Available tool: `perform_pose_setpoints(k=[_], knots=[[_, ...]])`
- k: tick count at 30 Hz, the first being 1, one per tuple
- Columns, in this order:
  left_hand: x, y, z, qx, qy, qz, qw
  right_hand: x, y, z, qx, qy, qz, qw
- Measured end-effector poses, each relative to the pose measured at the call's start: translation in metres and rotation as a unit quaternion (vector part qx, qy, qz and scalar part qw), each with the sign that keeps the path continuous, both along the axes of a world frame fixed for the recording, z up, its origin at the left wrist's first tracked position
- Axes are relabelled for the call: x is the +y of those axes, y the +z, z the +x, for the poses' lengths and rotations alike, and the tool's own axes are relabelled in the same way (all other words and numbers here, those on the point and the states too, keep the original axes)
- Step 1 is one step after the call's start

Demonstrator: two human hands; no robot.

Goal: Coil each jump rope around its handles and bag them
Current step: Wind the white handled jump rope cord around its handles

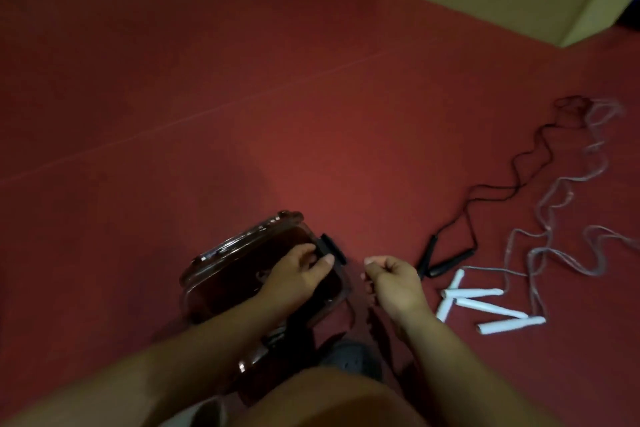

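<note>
The clear bag (221,255) lies on the red floor (207,114). The left hand (298,276) pinches a black handle (330,250) at the right rim of the bag. The right hand (391,279), just right of the bag, has curled fingers; what it holds I cannot tell. Further right of the bag lie the black rope (491,191), the clear ropes (554,218) and the white handles (485,305), all uncoiled.

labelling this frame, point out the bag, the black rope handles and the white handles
bag (221,255): head view, clear top edge
black handles (446,263): head view, right handle's middle
white handles (485,308): head view, middle of one
</note>
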State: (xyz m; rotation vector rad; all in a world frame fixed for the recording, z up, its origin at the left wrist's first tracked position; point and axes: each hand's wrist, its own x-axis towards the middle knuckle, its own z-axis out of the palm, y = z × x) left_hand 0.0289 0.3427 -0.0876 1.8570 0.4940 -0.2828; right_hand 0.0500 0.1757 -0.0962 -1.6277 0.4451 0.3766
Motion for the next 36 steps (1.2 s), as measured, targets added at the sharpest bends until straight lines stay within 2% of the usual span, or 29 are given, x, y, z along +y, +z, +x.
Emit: perform_pose_setpoints(k=[4,7,11,15,17,21,24,30,33,36], knots=[[-0.046,0.027,0.034,-0.013,-0.13,0.016,0.991,-0.057,0.008,0.0,-0.042,-0.063,-0.051,0.996],[-0.112,0.034,0.063,-0.021,-0.199,0.049,0.978,-0.125,0.007,-0.012,-0.057,-0.159,-0.067,0.983],[-0.183,0.001,0.079,-0.028,-0.28,0.056,0.958,-0.18,-0.009,-0.035,-0.031,-0.292,-0.02,0.956],[-0.24,-0.059,0.073,-0.023,-0.358,0.128,0.925,-0.219,-0.031,-0.049,-0.007,-0.361,-0.035,0.932],[-0.262,-0.081,0.069,-0.028,-0.359,0.167,0.918,-0.237,-0.045,-0.052,0.007,-0.377,-0.04,0.925],[-0.292,-0.108,0.072,-0.095,-0.372,0.217,0.897,-0.255,-0.078,-0.055,0.029,-0.388,-0.059,0.919],[-0.314,-0.136,0.073,-0.167,-0.458,0.252,0.836,-0.262,-0.109,-0.058,0.064,-0.399,-0.049,0.913],[-0.344,-0.153,0.073,-0.16,-0.505,0.387,0.755,-0.27,-0.132,-0.051,0.111,-0.374,-0.075,0.918],[-0.348,-0.148,0.069,-0.117,-0.521,0.388,0.751,-0.273,-0.128,-0.041,0.113,-0.376,-0.065,0.917],[-0.345,-0.141,0.067,-0.06,-0.529,0.324,0.782,-0.275,-0.122,-0.035,0.111,-0.413,0.008,0.904]])
